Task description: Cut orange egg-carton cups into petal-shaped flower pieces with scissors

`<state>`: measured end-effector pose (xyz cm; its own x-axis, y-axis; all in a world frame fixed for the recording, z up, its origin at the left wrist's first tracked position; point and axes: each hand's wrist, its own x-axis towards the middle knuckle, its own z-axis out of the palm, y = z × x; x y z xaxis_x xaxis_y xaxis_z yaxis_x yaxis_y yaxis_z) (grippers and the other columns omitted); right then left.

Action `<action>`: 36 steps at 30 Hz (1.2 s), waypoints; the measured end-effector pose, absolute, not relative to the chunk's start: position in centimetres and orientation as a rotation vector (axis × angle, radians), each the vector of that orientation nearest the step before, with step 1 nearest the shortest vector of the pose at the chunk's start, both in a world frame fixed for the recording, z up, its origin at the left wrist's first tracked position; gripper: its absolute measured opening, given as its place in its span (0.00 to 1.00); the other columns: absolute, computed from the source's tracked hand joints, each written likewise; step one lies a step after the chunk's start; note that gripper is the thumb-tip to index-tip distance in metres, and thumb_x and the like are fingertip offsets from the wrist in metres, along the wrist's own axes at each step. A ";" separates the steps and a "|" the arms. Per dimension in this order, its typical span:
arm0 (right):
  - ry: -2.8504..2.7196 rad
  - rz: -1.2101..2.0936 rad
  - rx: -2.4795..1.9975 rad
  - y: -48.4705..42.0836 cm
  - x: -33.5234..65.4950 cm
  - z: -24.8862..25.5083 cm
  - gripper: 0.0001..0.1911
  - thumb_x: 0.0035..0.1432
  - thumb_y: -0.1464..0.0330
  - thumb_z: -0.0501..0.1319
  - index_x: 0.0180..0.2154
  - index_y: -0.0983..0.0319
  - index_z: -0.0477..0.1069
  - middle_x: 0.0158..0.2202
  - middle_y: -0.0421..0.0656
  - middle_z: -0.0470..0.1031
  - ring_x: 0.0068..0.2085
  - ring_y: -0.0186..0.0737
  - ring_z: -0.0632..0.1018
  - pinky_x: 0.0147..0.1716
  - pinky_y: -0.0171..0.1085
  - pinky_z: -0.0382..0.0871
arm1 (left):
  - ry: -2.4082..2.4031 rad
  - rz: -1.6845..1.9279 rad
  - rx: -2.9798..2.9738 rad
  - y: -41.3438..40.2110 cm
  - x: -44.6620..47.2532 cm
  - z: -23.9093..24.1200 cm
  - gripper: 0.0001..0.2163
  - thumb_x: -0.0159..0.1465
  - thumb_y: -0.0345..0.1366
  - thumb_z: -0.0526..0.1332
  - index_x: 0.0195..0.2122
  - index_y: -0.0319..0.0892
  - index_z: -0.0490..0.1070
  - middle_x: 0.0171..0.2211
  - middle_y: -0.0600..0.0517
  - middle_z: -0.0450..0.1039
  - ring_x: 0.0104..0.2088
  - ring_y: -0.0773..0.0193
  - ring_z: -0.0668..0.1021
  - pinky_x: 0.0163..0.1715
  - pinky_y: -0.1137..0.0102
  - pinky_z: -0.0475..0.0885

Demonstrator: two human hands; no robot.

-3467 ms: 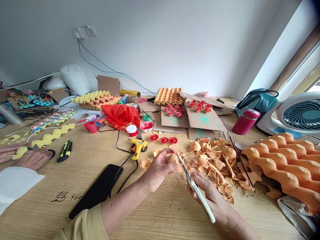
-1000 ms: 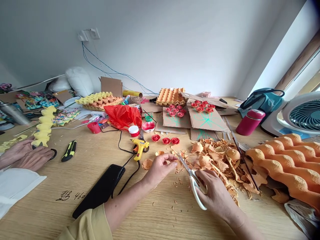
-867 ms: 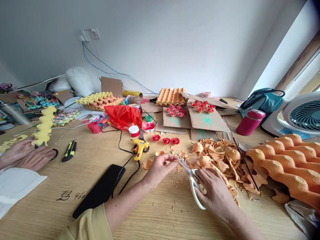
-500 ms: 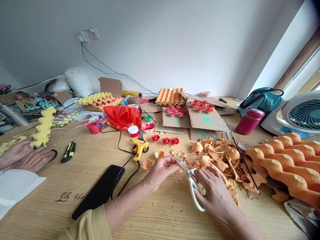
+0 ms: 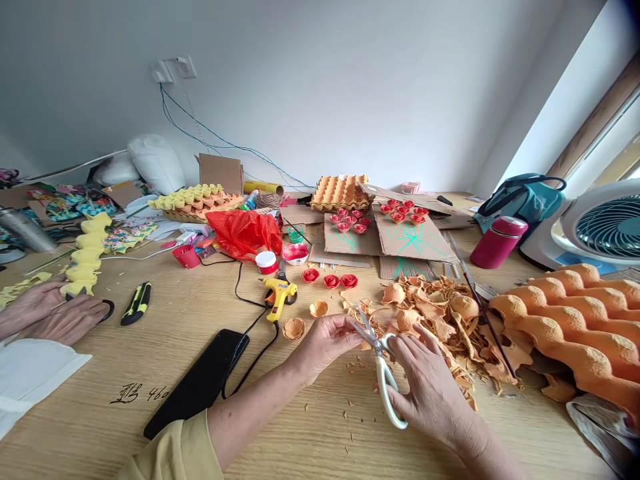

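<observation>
My left hand [image 5: 327, 343] is closed in a pinch on a small piece of orange egg carton [image 5: 366, 345], mostly hidden behind the fingers and blades. White-handled scissors [image 5: 384, 377] are in my right hand [image 5: 430, 377], thumb and fingers through the loops. Their blades stand apart, right at the left fingertips. Loose orange carton scraps [image 5: 445, 320] are heaped just beyond my right hand. Left of them lie two cut orange carton cups, one a petalled cup [image 5: 294, 329] and the other a smaller cup [image 5: 319, 309].
A yellow glue gun [image 5: 281, 298], a black phone [image 5: 200, 380] and a utility knife [image 5: 136, 304] lie to the left. Another person's hands [image 5: 65, 313] work on a yellow carton strip [image 5: 89, 253]. Red paper-like roses [image 5: 331, 281] sit ahead; an orange egg tray [image 5: 570, 320] is at right.
The scissor blades have spread wider and the handles have swung slightly. My left hand has shifted a little to the right.
</observation>
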<state>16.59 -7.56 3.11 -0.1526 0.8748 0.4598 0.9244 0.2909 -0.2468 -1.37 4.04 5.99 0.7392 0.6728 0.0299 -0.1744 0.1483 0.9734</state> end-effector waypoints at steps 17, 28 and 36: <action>-2.073 -0.060 -1.457 -7.7 17.0 2.8 0.11 0.63 0.63 0.59 0.35 0.58 0.56 0.31 0.36 0.64 0.32 0.39 0.70 0.55 0.55 0.58 | 0.462 0.604 1.353 4.4 -1.7 6.1 0.11 0.58 0.41 0.71 0.37 0.40 0.80 0.37 0.49 0.80 0.42 0.61 0.79 0.51 0.65 0.70; -2.073 -0.075 -1.495 -7.7 17.1 3.1 0.10 0.61 0.61 0.60 0.37 0.58 0.60 0.32 0.38 0.68 0.33 0.41 0.71 0.52 0.53 0.60 | 0.482 0.652 1.587 4.9 -2.0 6.2 0.09 0.60 0.41 0.68 0.36 0.40 0.80 0.37 0.49 0.80 0.42 0.59 0.79 0.49 0.65 0.70; -2.104 -0.082 -1.515 -7.7 17.2 3.2 0.13 0.60 0.60 0.62 0.39 0.58 0.60 0.32 0.39 0.68 0.34 0.43 0.71 0.54 0.55 0.56 | 0.510 0.695 1.860 4.8 -2.4 8.0 0.03 0.60 0.34 0.66 0.32 0.41 0.79 0.34 0.49 0.81 0.38 0.61 0.80 0.45 0.67 0.71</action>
<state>17.16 -7.74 3.19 -0.2211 0.8618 0.4565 0.8947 0.3655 -0.2568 -2.36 4.84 8.00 0.7417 0.6305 0.2286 0.0292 -0.3710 0.9282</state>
